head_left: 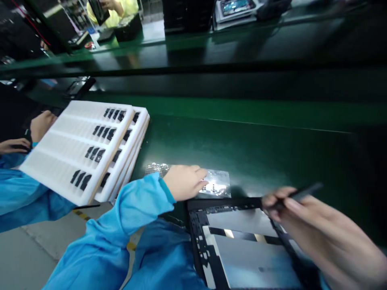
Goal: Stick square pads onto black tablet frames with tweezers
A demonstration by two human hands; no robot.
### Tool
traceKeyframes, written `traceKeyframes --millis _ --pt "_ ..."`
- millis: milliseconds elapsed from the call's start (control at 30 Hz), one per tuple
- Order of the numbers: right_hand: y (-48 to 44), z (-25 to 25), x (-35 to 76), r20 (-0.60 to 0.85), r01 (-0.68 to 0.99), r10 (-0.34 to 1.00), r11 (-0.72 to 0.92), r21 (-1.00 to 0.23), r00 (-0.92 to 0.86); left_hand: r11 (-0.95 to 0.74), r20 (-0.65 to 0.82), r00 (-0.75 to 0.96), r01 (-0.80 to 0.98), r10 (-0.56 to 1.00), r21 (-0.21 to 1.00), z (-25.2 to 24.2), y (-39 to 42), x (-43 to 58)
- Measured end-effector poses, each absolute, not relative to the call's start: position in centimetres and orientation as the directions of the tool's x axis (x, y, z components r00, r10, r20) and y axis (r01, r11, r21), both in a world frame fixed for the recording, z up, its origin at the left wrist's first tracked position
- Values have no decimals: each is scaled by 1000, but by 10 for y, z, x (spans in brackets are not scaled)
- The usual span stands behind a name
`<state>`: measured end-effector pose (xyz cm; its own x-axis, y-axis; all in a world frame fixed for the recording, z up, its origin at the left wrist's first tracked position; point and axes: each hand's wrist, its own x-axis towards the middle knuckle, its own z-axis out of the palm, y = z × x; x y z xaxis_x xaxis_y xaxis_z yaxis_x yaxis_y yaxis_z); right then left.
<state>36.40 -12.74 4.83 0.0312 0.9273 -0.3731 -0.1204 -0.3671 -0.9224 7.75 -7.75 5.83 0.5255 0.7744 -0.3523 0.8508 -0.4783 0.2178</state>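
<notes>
My left hand rests on a clear plastic sheet that carries rows of small silver pieces, its fingers bent down onto it. In my right hand is a slim black pen-like tool, gripped between thumb and fingers; motion blurs its exact kind. Below both hands lies a black-framed device panel with grey metal plates and a dark strip across it, close to my body. My right hand hovers over the panel's upper right corner and hides part of it.
To the left stands a stack of white foam trays with black parts in slots. Another person's hand is beyond it. A dark raised shelf runs behind the green bench. Farther back is a person in yellow.
</notes>
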Motion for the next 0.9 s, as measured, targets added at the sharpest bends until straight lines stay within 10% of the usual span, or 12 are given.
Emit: traceKeyframes --millis 133,267,900 --pt "-200 35 407 -513 -232 814 -461 -856 272 -464 -314 508 861 802 207 64 -129 99" --pt "-244 20 417 -280 -91 852 -268 -959 443 -449 -249 498 863 830 230 54 -148 97" --pt "-271 -11 413 135 292 953 52 -955 272 -419 -226 512 835 829 356 24 -131 83"
